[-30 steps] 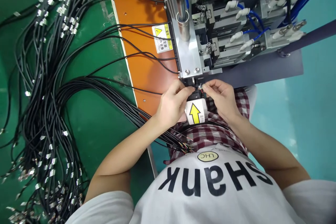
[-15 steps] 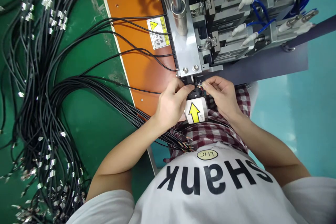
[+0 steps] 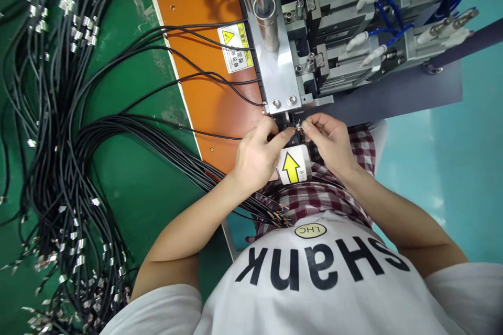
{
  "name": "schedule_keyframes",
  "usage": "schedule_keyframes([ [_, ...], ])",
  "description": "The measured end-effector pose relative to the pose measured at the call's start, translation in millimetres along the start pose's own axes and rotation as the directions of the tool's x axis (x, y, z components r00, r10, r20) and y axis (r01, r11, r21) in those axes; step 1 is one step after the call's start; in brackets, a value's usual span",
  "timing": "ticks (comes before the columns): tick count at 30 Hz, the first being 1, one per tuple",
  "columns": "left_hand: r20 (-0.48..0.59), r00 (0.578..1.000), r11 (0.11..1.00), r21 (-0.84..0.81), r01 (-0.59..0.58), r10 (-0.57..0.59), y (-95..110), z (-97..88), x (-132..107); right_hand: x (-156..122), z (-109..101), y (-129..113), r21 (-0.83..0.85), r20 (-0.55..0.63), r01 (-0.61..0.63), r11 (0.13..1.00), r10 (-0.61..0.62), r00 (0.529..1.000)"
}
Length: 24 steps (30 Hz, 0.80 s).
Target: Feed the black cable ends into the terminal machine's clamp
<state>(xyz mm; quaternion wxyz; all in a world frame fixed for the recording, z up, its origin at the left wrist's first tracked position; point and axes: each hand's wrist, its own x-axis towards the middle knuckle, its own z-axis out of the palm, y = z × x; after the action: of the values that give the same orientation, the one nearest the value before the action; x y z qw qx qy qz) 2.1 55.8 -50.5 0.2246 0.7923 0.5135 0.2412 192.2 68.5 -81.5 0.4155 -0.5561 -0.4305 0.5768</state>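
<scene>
My left hand [image 3: 257, 156] is closed at the front end of the machine, its thumb and index finger reaching to a small black fixture [image 3: 293, 140]. A single black cable [image 3: 220, 136] runs from the left under this hand. Thin coloured wires [image 3: 299, 127] come out by the left thumb tip. My right hand [image 3: 330, 141] pinches these wires between thumb and fingertips, just right of the fixture. The wire tips are too small to make out fully. Below both hands sits a white label with a yellow arrow [image 3: 291, 167].
A metal machine block [image 3: 280, 76] with cylinders and blue air hoses [image 3: 387, 15] stands ahead. Several black cables enter it across an orange plate [image 3: 204, 110] with a warning label [image 3: 236, 47]. Bundled cables [image 3: 149, 141] lie on the green mat [image 3: 129, 209], ends hanging by my lap.
My left thumb and fingertips have shifted slightly right, closer to the right hand's fingertips. The right hand stays almost in place, still pinching the wires. The view has moved a little.
</scene>
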Motion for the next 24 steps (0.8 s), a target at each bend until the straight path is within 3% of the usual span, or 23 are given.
schedule_keyframes([
  [4, 0.005, 0.999, 0.99, 0.136, -0.035, 0.035, 3, -1.8, 0, -4, 2, -3, -0.157, -0.025, 0.046, 0.986, -0.05, 0.998],
  [9, 0.017, 0.997, 0.968, 0.24, -0.073, 0.071, 3, -1.3, -1, -4, 3, -9, -0.443, -0.07, 0.116, 0.889, -0.163, 0.984],
  [11, 0.013, 0.998, 0.98, 0.187, -0.07, 0.069, 3, -0.9, -1, -1, -1, -8, -0.367, -0.025, 0.065, 0.928, -0.08, 0.996],
  [14, -0.007, 0.996, 0.992, 0.091, -0.09, 0.091, 0, -0.8, 0, -1, -9, -3, -0.117, 0.092, -0.061, 0.991, 0.072, 0.993],
  [16, -0.017, 0.993, 0.99, 0.075, -0.116, 0.117, -1, -1.0, 1, -6, -13, 2, -0.033, 0.061, -0.087, 0.996, 0.089, 0.994],
  [18, -0.019, 0.991, 0.987, 0.096, -0.13, 0.132, -2, -1.3, 1, -13, -14, 5, -0.031, 0.002, -0.08, 0.996, 0.08, 0.997],
  [21, -0.017, 0.99, 0.982, 0.132, -0.133, 0.136, -2, -1.4, 0, -22, -9, 6, -0.066, 0.006, -0.065, 0.996, 0.066, 0.998],
  [24, -0.024, 0.99, 0.984, 0.115, -0.135, 0.139, -3, -0.8, 0, -25, -3, -1, -0.231, -0.033, 0.036, 0.972, -0.045, 0.998],
])
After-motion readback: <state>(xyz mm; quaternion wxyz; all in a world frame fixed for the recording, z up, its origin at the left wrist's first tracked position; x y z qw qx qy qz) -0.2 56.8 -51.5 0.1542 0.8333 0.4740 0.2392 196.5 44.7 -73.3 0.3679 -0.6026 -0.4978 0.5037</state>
